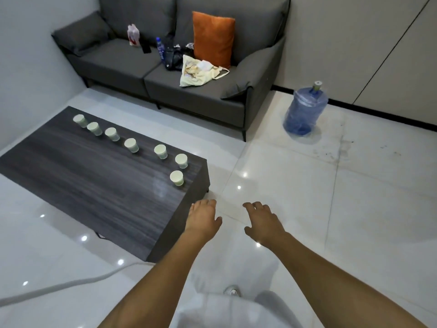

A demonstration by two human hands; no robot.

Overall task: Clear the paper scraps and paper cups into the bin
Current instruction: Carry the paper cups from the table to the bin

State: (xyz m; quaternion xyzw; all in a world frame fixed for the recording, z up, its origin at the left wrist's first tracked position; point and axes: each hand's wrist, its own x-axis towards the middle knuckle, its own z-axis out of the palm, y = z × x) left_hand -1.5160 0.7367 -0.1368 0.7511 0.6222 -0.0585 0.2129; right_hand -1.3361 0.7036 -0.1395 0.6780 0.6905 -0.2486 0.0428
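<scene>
Several pale green paper cups stand upright in a curved row on the dark wooden coffee table point(82, 176), running from the far cup point(79, 120) to the nearest cup point(176, 178) by the table's right end. My left hand point(203, 217) hovers over the table's near right corner, fingers apart, holding nothing. Just to its right, my right hand point(263, 221) is stretched out above the floor, also empty with spread fingers. No bin and no paper scraps show in this view.
A grey sofa point(123, 65) stands behind the table with an orange cushion point(212, 39), a cloth bag point(201, 71), bottles and small items on it. A blue water jug point(305, 110) sits on the white tiled floor at the right. A white cable point(71, 282) crosses the floor at the left.
</scene>
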